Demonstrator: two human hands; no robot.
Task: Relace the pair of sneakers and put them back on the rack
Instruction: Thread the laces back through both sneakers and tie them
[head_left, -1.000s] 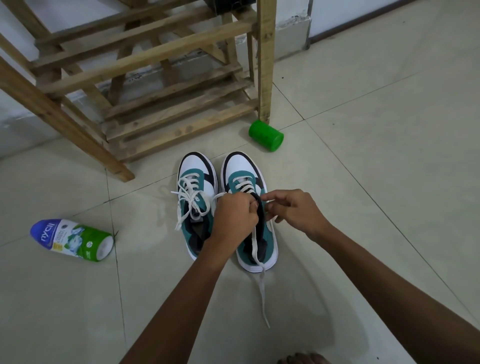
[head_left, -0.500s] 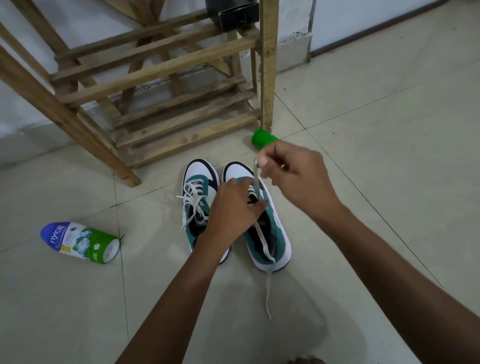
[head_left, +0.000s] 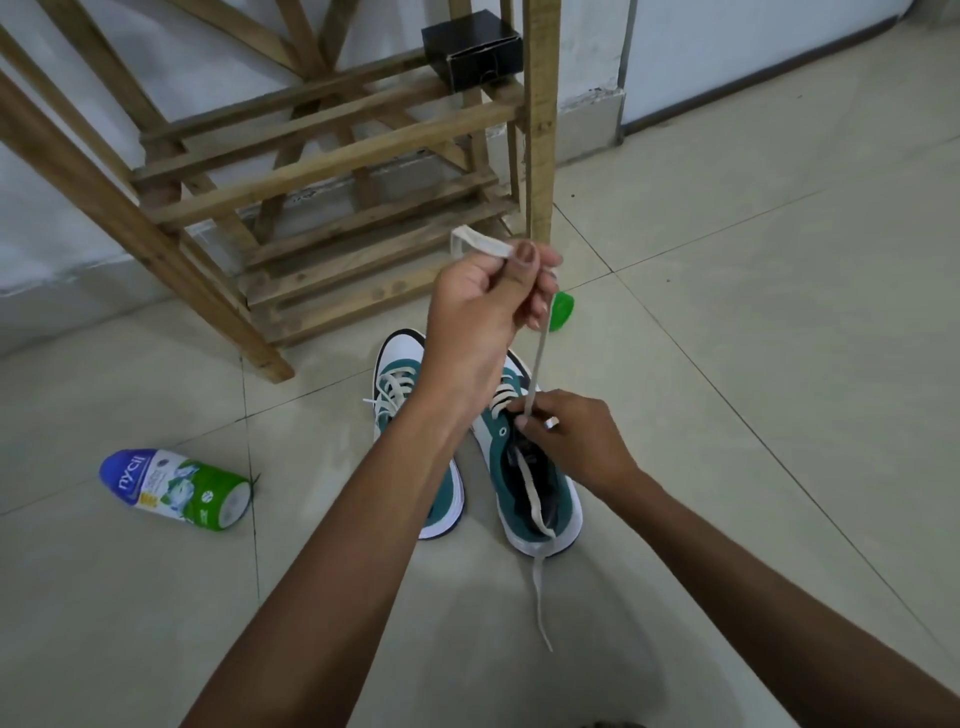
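Note:
Two teal-and-white sneakers stand side by side on the tiled floor before the wooden rack (head_left: 332, 156). The left sneaker (head_left: 397, 371) has its lace threaded and loose, and my left forearm hides most of it. The right sneaker (head_left: 553, 501) is laced only near the toe. One end of its white lace (head_left: 537, 358) runs up taut to my left hand (head_left: 483, 312), which pinches it raised above the shoes. The other end trails over the heel onto the floor. My right hand (head_left: 571, 441) pinches the taut lace low down, at the shoe's eyelets.
A blue-and-green powder bottle (head_left: 176, 491) lies on the floor to the left. A green cap (head_left: 562, 310) sits by the rack's right post. A black box (head_left: 472, 49) rests on a rack shelf. Open tile floor extends to the right.
The lace end passed from my right hand to my left. My left hand rose from the shoe with the lace, and my right hand dropped to the right sneaker's eyelets.

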